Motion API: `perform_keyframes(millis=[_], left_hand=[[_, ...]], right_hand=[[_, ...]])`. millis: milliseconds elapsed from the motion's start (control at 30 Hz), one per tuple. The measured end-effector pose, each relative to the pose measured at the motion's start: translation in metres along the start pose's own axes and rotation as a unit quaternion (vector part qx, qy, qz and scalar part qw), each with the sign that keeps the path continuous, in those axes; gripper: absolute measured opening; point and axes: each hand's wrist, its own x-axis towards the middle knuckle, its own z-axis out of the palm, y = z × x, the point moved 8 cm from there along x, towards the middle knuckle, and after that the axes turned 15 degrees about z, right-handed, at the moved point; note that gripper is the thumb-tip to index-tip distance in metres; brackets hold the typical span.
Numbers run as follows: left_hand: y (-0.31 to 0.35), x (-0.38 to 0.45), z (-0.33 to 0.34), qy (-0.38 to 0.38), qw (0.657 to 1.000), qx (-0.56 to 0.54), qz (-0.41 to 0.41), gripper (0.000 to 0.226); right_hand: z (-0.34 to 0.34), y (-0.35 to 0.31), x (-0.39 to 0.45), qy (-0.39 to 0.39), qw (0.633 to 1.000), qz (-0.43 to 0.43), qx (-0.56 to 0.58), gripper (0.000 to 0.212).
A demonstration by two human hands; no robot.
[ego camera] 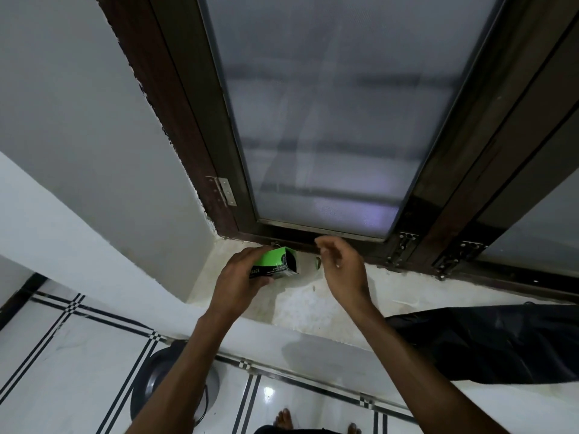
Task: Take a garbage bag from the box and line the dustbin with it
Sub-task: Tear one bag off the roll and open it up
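A small green and black garbage-bag box [277, 261] lies on its side on the white window sill [300, 308], its open dark end facing right. My left hand [241, 278] is wrapped around the box from the left. My right hand [343, 270] hovers just to the right of the box with its fingers loosely curled and nothing visible in it. A black garbage bag [488, 343] lies spread on the sill at the right and hangs over its front edge. The grey dustbin [156, 380] stands on the floor below, partly hidden behind my left forearm.
A frosted-glass window in a dark wooden frame [313, 236] rises right behind the box. A white wall [94, 151] closes the left side. Below is a white tiled floor [62, 355] with black lines, and my bare feet [283, 418] show at the bottom.
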Motion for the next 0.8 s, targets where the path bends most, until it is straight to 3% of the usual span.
perform_keyframes(millis=[67,133,200,300,400,600,800], left_hand=[[0.003,0.0,-0.002,0.009,0.999,-0.044,0.005,0.063],[0.007,-0.001,-0.003,0.016,0.997,-0.071,0.007,0.061],[0.008,-0.001,-0.005,0.019,0.997,-0.073,0.008,0.061],[0.008,-0.003,-0.007,0.02,0.997,-0.073,0.004,0.062],[0.009,-0.004,-0.007,0.013,0.998,-0.053,0.013,0.062],[0.019,-0.005,-0.007,0.008,0.999,-0.005,0.044,0.064],[0.026,-0.005,-0.006,0.021,0.996,0.034,0.074,0.065]], right_hand=[[0.002,0.018,0.006,-0.028,0.994,0.094,0.055,0.027],[0.014,0.029,0.004,-0.112,0.962,0.193,0.156,0.026],[0.021,0.026,-0.003,-0.175,0.927,0.229,0.238,0.024],[0.025,0.011,-0.009,-0.232,0.903,0.207,0.296,0.023],[0.025,0.001,-0.01,-0.252,0.92,0.169,0.247,0.023],[0.031,-0.013,-0.009,-0.23,0.959,0.094,0.139,0.015],[0.04,-0.001,-0.007,-0.188,0.962,0.113,0.161,0.024]])
